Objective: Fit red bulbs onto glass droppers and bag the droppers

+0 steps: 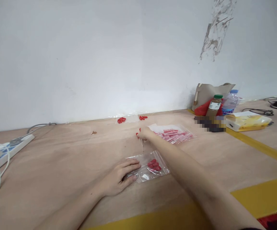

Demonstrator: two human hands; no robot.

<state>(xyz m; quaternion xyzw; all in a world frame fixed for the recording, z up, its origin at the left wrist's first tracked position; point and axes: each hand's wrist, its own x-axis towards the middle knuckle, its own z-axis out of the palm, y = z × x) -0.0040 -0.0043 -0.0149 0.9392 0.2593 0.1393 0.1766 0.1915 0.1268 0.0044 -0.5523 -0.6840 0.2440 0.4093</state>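
Note:
My left hand [121,176] lies flat, thumb and fingers apart, over the left edge of a clear zip bag [143,176]. Inside that bag, toward its right side, are several glossy red pieces [154,165]. Farther off, my right hand [146,133] reaches across with its fingers drawn together. Small red pieces [137,135] show at its fingertips, and a thin pale strip [142,146] hangs just below; the exact grip is hidden. Beside the right wrist lies a larger clear bag [177,135] with many pink-and-red packets.
Two small bags with red pieces [121,120] lie by the wall. A power strip [9,153] with white cables is at left. At right stand a grey bag [207,92], a green-capped bottle [214,107], a clear bottle [230,103] and a yellow-white pack [249,121].

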